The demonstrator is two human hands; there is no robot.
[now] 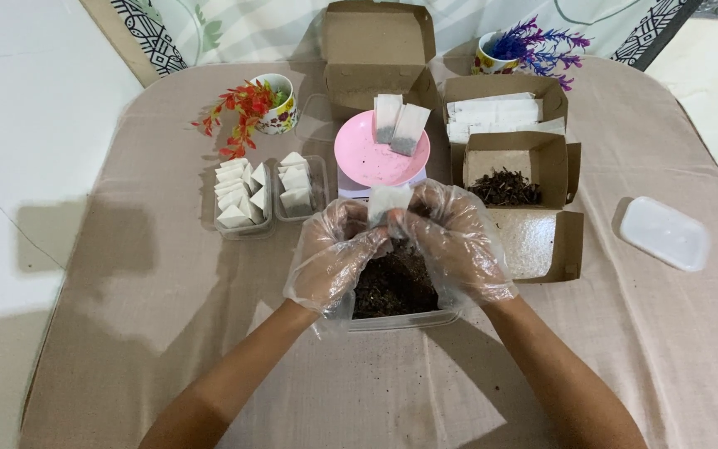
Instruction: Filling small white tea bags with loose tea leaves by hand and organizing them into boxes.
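Nearest, a clear tub of dark loose tea (394,287) sits on the tabletop (126,333). Over it, the gloved left hand (336,254) and right hand (457,245) meet, fingers pinched on a small white paper bag (388,199) held open at 12 o'clock of the tub. Beyond, two filled bags lie on the pink plate (367,158); folded ones fill two trays (268,195) at 10 o'clock. A box of empty bags (496,112) at 1 o'clock suggests many remain.

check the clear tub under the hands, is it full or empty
Partly full: dark loose leaves show inside the clear tub between the gloved left hand and right hand.
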